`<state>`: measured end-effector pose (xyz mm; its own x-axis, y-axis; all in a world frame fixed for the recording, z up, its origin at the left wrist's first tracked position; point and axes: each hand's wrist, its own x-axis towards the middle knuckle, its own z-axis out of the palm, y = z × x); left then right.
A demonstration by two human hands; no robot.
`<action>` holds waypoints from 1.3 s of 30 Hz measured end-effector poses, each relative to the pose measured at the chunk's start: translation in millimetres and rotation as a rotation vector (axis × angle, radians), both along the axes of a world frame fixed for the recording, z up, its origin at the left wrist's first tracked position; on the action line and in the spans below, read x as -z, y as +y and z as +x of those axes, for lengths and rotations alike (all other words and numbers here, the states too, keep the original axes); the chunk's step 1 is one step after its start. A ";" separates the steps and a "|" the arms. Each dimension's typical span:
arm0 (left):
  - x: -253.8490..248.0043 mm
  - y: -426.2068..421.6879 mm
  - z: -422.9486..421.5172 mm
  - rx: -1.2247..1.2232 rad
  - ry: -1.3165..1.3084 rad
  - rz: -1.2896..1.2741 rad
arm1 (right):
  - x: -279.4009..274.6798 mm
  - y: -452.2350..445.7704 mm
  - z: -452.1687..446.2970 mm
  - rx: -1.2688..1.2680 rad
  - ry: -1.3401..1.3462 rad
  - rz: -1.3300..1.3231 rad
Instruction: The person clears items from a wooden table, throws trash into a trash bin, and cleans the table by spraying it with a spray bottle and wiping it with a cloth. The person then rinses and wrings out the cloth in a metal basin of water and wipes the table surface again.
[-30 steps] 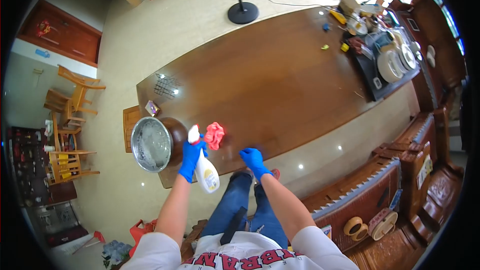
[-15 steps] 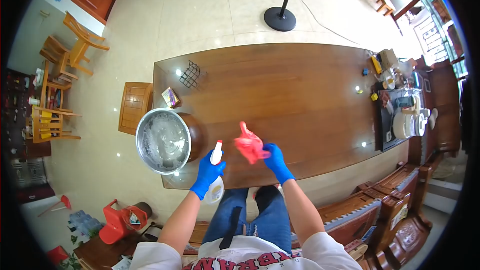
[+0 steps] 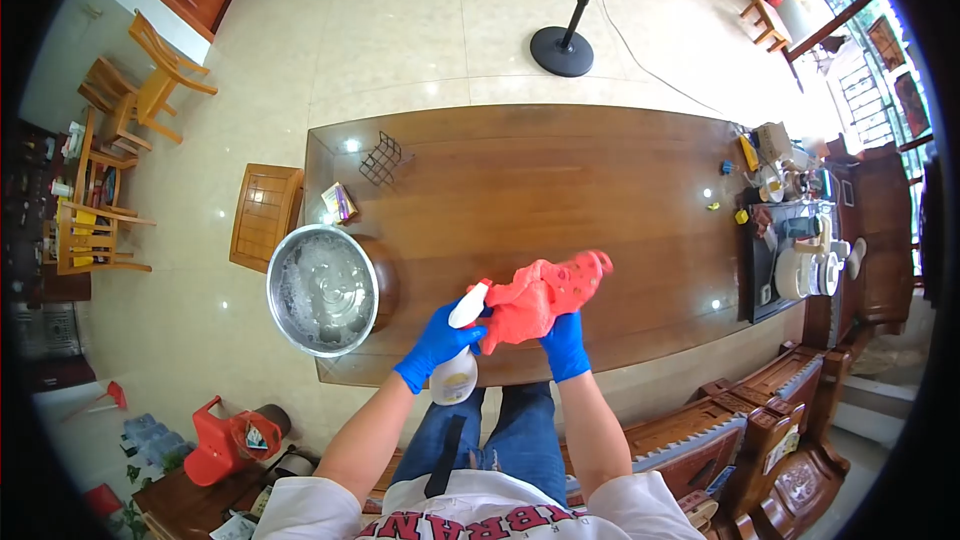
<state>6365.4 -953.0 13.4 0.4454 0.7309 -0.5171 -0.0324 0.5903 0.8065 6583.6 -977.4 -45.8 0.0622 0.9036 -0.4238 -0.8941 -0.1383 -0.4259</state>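
- Blue gloves (image 3: 573,364) covered both hands, presumably to keep wet or soapy stuff off the skin.
- The left hand (image 3: 438,342) was wrapped around the neck of a white spray bottle (image 3: 455,380), a hold that likely kept the trigger within finger reach. The bottle hung nearly upright by the table's near edge, its head beside the cloth.
- The right hand (image 3: 564,338) was grasping the red cloth (image 3: 530,304) from below; its fingertips were hidden under the folds. The cloth was bunched up above the table (image 3: 560,170), its far end blurred, perhaps because a loose bundle was easy to turn in one hand.
- Whether the left fingertips also pinched the cloth, I could not tell.
- A metal basin (image 3: 322,290) of sudsy water sat at the table's left end, probably there to be near the left arm yet out of the way; its support was hidden.
- Beyond it lay a small box (image 3: 339,202) and a black wire rack (image 3: 381,158), both well apart from the hands.
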 end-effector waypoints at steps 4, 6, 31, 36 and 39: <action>-1.6 -11.1 12.9 0.028 0.185 0.310 | -11.7 14.3 -13.9 -0.137 0.447 0.014; -28.8 -13.9 20.8 -0.082 0.176 0.068 | 7.4 20.2 -12.3 -0.302 0.286 0.218; 17.2 -13.1 53.5 0.064 0.546 0.287 | 54.9 50.0 -1.8 -0.345 0.006 0.266; 18.4 -9.9 54.2 0.085 0.565 0.405 | 58.4 45.8 1.0 -0.287 -0.045 0.198; 20.6 -8.5 51.5 0.062 0.608 0.426 | 52.8 45.4 2.7 -0.332 -0.353 0.218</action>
